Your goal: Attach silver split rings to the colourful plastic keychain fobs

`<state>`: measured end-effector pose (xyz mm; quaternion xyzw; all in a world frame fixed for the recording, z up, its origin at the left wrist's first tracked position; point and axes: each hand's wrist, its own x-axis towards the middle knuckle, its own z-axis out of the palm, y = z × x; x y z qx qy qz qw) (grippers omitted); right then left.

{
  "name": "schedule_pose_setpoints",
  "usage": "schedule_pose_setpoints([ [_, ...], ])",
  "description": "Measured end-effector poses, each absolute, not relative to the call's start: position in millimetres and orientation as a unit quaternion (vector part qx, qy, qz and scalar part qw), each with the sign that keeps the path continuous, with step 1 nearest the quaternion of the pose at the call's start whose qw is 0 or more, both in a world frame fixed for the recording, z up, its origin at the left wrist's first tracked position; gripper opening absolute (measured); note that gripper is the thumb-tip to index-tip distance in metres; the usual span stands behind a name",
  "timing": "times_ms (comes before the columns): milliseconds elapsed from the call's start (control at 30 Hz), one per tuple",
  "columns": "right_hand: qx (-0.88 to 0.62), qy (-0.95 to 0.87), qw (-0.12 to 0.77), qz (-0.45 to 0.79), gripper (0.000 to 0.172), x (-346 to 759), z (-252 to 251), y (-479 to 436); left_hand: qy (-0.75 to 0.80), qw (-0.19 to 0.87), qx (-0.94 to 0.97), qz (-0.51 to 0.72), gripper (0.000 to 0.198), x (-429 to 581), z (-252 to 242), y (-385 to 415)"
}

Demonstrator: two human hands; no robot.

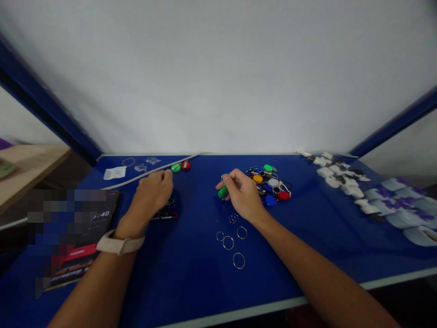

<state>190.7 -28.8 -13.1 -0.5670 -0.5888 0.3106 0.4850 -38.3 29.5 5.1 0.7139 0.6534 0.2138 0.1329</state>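
"What's the largest thing before you?"
"A blue counter (198, 291)."
"And your grip?"
"Your left hand (154, 189) is curled; I can't tell whether it holds anything. Your right hand (243, 192) has its fingers pinched together."
"Around them?"
"A pile of colourful reels (273, 182) just right of your right fingers, and carabiners (168, 216) close by your left fingers."
"Smaller still?"
"A green piece (222, 192) in your right fingers, then loose rings (234, 243) nearer you."
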Motion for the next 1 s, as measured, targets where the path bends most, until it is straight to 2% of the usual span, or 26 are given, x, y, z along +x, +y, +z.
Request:
schedule_pose_setpoints([
  [233,-0.556,-0.59,0.486,0.327,0.031,191.5,-16.1,-28.2,0.608,0.303,0.693,0.239,0.037,-28.1,8.7,24.7],
  [433,-0.559,-0.587,0.478,0.338,0.033,191.6,-18.5,-28.0,0.517,0.226,0.789,0.243,0.033,-19.6,18.7,15.4],
  [633,-0.561,-0.589,0.466,0.349,0.033,189.7,-18.7,-28.2,0.4,0.312,0.831,0.228,0.024,-12.4,12.2,6.2],
  [767,-0.554,-0.586,0.461,0.371,0.032,187.6,-17.1,-29.7,0.372,0.318,0.841,0.231,0.027,-6.2,7.7,1.1],
  [1000,-0.504,-0.581,0.459,0.445,0.031,180.7,-17.3,-34.9,0.337,0.325,0.85,0.242,0.016,-1.7,9.7,-2.7],
])
